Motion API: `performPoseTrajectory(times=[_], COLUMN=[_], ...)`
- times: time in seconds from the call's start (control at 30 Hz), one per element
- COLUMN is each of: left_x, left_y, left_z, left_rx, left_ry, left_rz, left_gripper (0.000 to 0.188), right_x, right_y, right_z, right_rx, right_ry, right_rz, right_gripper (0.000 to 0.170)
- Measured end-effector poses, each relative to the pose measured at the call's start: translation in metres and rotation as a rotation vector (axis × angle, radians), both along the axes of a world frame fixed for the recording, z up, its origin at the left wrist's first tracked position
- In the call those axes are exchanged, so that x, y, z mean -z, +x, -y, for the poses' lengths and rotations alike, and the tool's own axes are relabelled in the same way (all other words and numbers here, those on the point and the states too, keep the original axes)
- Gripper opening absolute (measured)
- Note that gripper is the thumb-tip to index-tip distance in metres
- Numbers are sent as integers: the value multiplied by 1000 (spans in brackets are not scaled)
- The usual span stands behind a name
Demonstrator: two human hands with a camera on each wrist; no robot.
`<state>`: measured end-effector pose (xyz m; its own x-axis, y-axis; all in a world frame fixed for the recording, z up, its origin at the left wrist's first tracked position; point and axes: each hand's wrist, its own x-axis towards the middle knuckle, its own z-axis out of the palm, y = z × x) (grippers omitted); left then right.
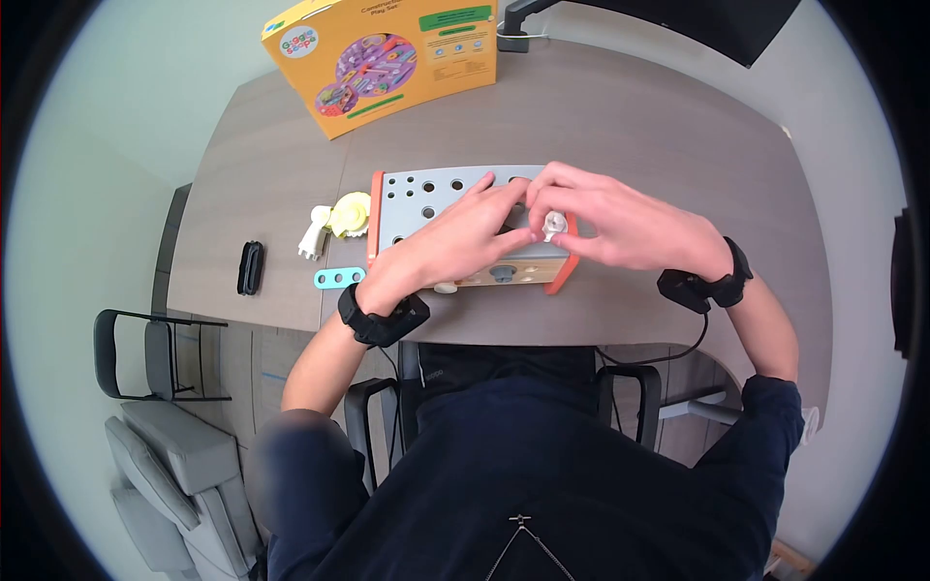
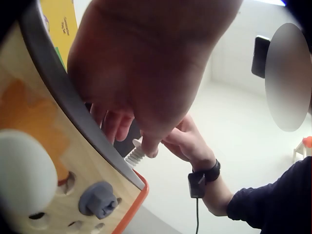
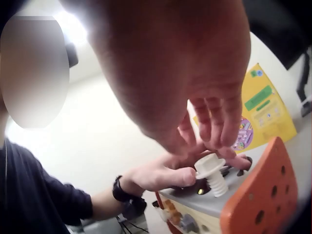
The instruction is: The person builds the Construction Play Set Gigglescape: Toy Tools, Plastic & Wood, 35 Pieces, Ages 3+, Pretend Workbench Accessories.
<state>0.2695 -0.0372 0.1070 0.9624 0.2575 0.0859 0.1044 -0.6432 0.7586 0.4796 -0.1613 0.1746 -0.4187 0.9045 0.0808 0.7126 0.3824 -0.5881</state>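
A white toy screw (image 3: 214,178) stands on the grey top of a toy workbench (image 1: 441,198), beside its orange end panel (image 3: 265,190). My left hand (image 1: 455,237) reaches across the bench top with fingers extended. Its thumb tip lies right at the screw's head in both wrist views. From the other side, my right hand (image 1: 620,218) arches over the screw, its loosely bent fingers close to the left fingers and the screw head. A grey bolt (image 2: 100,200) sits in the bench's wooden front, near a white rounded piece (image 2: 24,170).
Left of the bench lie a yellow-green toy piece (image 1: 351,213), a white piece (image 1: 313,237), a teal strip with holes (image 1: 339,278) and a black case (image 1: 250,268). A yellow play-set box (image 1: 387,73) stands at the back, near a monitor (image 1: 688,19).
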Motion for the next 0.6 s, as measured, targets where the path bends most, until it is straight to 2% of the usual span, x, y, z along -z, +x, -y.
performPoseTrajectory(times=[0.07,0.17,0.27,0.37,0.47,0.57,0.6], left_x=[-2,-11,-6,-8,-5,0,-1], left_y=[0,1,6,9,11,8,5], left_z=[-3,7,15,24,23,13,9], left_rx=[41,13,-61,-135,-144,-75,-42], left_ry=[10,55,126,153,189,140,129], left_rz=[-25,-31,21,27,14,49,39], left_gripper=[55,64,79,88,86,73,70], right_x=[-1,3,7,18,23,6,-1], right_y=[1,5,2,-3,-13,-13,-12], right_z=[-2,-7,-5,-4,2,-2,-2], right_rx=[-45,-44,58,138,241,317,312], right_ry=[-141,-172,-126,37,200,-18,-74], right_rz=[-19,-21,2,52,242,541,522], right_gripper=[6,7,9,17,25,29,26])
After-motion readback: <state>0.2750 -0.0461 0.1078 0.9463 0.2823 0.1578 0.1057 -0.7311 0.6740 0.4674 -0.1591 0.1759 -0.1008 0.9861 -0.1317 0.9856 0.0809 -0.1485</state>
